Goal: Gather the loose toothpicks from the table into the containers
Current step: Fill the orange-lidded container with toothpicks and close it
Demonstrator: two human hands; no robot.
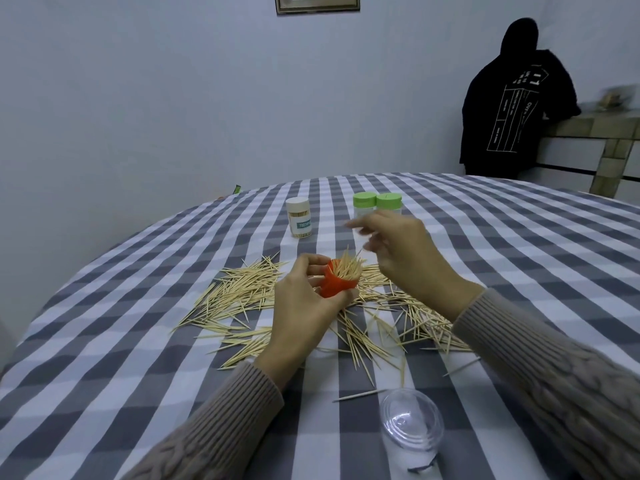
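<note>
worktop (138, 358): gray-white checked cloth, loose toothpicks (239, 299) strewn mid-table
left hand (304, 306): curled round toothpick-stuffed orange container (337, 284)
right hand (398, 251): blurry, cannot tell grip
12 o'clock: white-lid jar (299, 218), green-lid jars (375, 206)
5 o'clock: clear lid (412, 424)

Left grip (304, 299) curled shut; right grip (398, 251) raised, fingers pinching.

Head-worn view, facing forward and down, near over checked table (138, 341), wide-angle.
</note>
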